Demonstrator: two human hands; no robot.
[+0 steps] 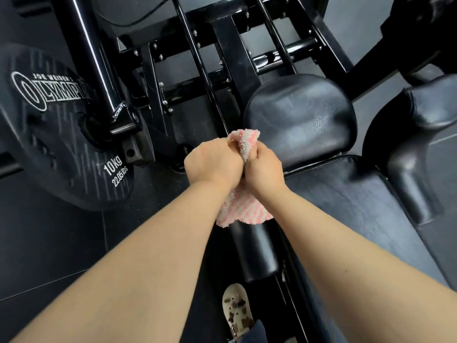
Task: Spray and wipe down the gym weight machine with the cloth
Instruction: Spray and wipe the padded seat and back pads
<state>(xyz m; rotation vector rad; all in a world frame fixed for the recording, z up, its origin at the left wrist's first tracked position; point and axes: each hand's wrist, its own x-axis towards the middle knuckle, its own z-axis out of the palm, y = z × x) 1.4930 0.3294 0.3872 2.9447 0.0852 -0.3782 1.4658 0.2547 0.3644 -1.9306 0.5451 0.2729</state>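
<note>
Left hand [214, 162] and right hand [265, 169] both clamped on cloth [243, 206], bunching it above seat pad [299, 120]. Spray bottle not visible; wiping progress unclear, most apparently remains.

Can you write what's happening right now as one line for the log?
left hand: grips cloth | right hand: grips cloth | cloth: bunched, off seat pad | wiping: not underway

Fluffy pink-white cloth [243, 206]; glossy black metal frame [222, 35]; smooth black leather-like pad [296, 115]; matt weight plate [57, 144].
</note>
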